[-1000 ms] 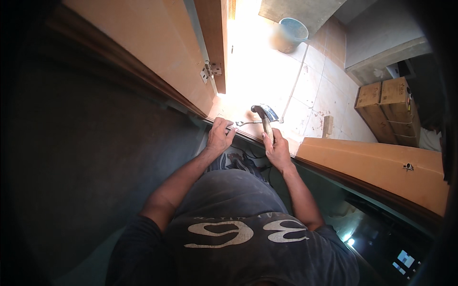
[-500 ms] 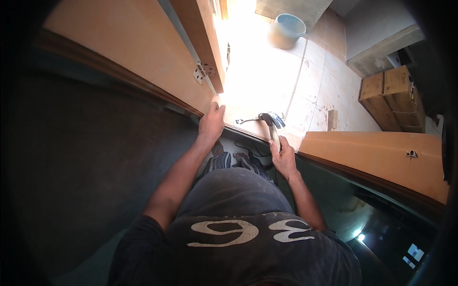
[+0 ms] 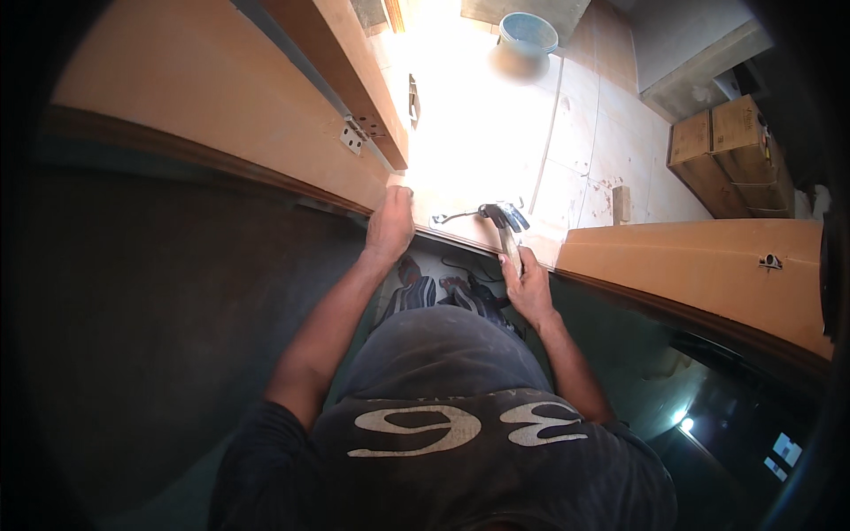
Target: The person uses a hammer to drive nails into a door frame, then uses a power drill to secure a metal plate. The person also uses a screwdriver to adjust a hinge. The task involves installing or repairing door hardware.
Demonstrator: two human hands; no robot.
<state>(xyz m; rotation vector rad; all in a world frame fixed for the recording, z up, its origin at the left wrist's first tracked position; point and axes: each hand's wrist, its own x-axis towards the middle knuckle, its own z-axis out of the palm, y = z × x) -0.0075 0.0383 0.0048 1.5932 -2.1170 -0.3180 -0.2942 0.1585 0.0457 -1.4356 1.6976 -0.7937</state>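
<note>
My right hand is wrapped round the pale wooden handle of a claw hammer, its dark metal head pointing away from me. By the lower end of an upright wooden board, my left hand is closed with its fingers curled; whatever it may hold is hidden. Just above it, a metal hinge with screw holes is fixed to the orange-brown wood of the door frame. A thin metal piece with a looped end lies left of the hammer head.
Brightly lit floor tiles spread beyond the frame. A blue bucket stands at the far side. Stacked cardboard boxes are at the right. Near them lie a small wood block and another orange-brown panel with a metal fitting.
My left hand's fingers have curled in more tightly beside the frame. The hammer stays in my right hand at nearly the same place. The view has shifted slightly.
</note>
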